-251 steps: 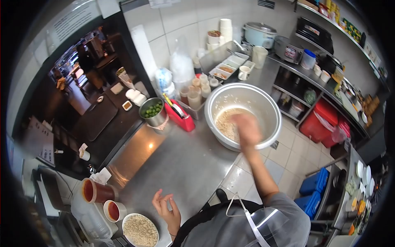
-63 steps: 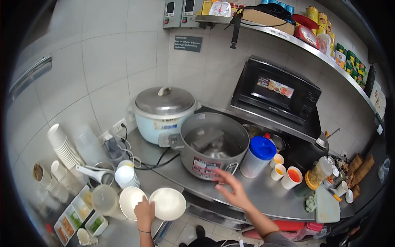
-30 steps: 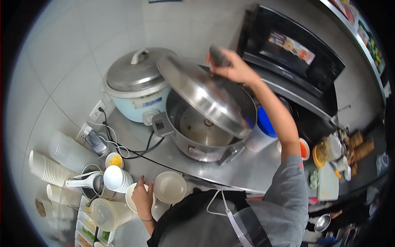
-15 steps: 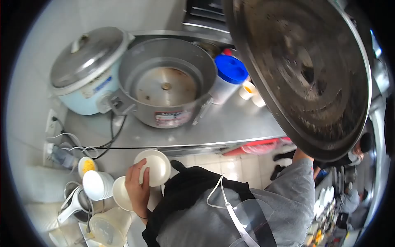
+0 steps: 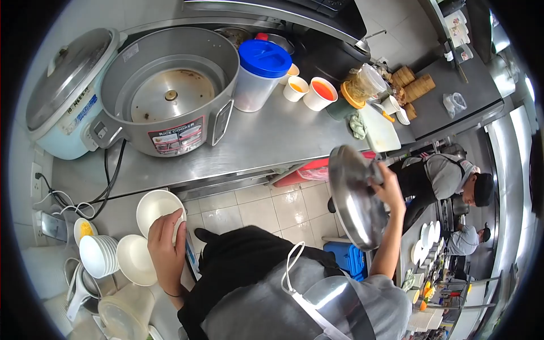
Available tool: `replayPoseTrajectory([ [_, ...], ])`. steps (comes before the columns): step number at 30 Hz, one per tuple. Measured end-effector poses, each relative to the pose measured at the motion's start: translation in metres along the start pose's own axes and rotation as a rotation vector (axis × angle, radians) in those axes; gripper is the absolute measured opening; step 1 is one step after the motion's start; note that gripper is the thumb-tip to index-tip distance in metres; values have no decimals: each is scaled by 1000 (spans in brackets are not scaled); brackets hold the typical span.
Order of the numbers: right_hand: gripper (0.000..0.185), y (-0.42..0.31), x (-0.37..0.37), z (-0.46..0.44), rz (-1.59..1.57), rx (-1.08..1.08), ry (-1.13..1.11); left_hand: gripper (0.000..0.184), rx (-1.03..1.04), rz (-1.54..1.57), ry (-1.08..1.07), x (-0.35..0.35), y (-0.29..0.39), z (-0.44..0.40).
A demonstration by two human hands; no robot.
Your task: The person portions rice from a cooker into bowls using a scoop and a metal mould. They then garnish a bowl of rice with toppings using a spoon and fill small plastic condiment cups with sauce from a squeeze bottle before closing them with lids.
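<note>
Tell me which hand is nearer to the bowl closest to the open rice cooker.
Left. The left hand is at the rim of the bowl; the right hand is far off to the right, holding the metal lid.

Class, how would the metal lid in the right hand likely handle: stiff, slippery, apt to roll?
The metal lid looks stiff: held tilted by the right hand, it shows no sag. Its shiny surface may be slippery. Being round, it could roll on edge.
</note>
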State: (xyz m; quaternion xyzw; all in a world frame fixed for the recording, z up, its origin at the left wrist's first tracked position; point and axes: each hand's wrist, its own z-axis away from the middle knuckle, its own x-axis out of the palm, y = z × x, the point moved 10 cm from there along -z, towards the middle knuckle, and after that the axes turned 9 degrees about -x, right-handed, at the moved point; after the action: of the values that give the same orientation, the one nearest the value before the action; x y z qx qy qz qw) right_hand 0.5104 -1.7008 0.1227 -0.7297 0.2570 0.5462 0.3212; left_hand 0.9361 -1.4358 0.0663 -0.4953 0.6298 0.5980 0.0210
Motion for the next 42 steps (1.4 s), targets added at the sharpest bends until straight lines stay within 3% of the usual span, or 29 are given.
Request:
replayPoseTrajectory([
  [5, 61, 78, 120, 37, -52, 74, -235, 20, -19, -102, 10, 25, 32, 18],
  [8, 61, 79, 182, 42, -33, 18, -348, 25, -53, -113, -49, 51, 52, 31],
  [15, 48, 0, 315, 47, 216, -500, -406, 50, -302, -256, -362, 119, 34, 110],
  [19, 28, -70, 361, 57, 254, -879, -379, 52, -506, -274, -136, 95, 3, 170],
  [22, 27, -112, 388, 68, 243, -1085, -481, 59, -764, -626, 160, 60, -53, 248],
  [25, 26, -136, 420, 75, 274, -1283, -477, 80, -1089, -811, 308, 42, -107, 331],
  [27, 27, -149, 442, 73, 267, -1359, -567, 92, -1189, -862, 358, 28, -115, 359],
  [30, 30, -161, 483, 67, 322, -1521, -605, 103, -1138, -919, 497, 20, -126, 370],
  [31, 32, -166, 494, 62, 375, -1501, -695, 103, -1170, -921, 496, 21, -130, 374],
  [34, 33, -182, 516, 39, 338, -1534, -598, 104, -1221, -936, 500, 19, -130, 372],
  [42, 33, -171, 581, -55, 437, -1074, -745, 104, -1246, -893, 480, 10, -127, 360],
])
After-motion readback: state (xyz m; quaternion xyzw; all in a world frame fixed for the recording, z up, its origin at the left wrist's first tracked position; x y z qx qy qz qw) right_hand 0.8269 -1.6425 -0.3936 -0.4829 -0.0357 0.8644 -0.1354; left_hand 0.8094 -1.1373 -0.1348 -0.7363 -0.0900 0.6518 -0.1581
